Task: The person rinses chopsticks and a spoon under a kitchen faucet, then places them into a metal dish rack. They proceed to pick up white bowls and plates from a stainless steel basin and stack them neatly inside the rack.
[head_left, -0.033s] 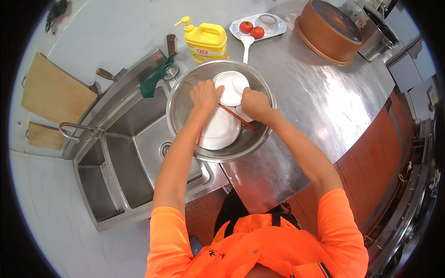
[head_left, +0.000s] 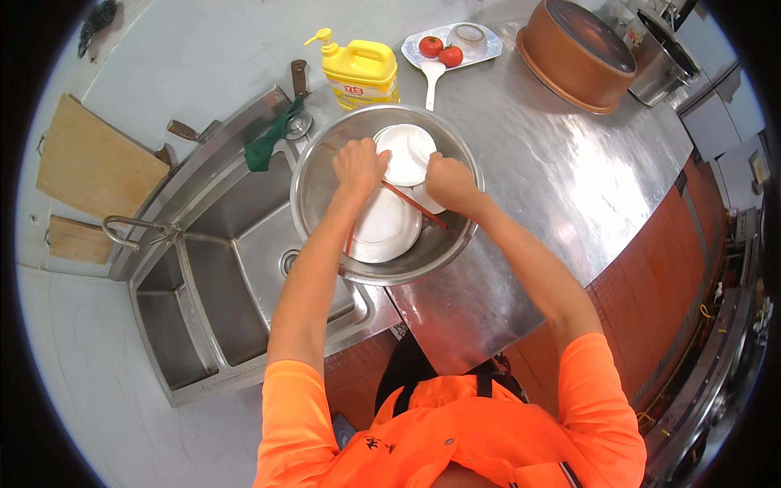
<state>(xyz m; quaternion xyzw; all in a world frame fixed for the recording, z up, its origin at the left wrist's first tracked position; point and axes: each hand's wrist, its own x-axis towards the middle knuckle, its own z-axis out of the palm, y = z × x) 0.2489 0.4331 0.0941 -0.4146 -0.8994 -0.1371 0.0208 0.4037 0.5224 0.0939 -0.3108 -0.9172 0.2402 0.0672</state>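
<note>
White bowl (head_left: 407, 159) held from both sides in far part of steel basin (head_left: 311, 175); left edge clasped by left hand (head_left: 359, 165), fingers curled, thumb toward rim; right edge gripped by right hand (head_left: 450, 181), fingers folded nearly to fist; white plate (head_left: 382, 232) seen nearer in basin, far edge crossed by red-brown stick (head_left: 413, 204); basin set on counter (head_left: 529, 187), beside sink (head_left: 259, 260) at left

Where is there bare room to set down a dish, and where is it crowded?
Free: the steel counter between the large basin, brown pot and right forearm; the sink floor beside the drain.
Crowded: the counter's back, with yellow bottle, tray and spoon; the basin's middle, with white dishes, red sticks, left hand and right hand.
</note>
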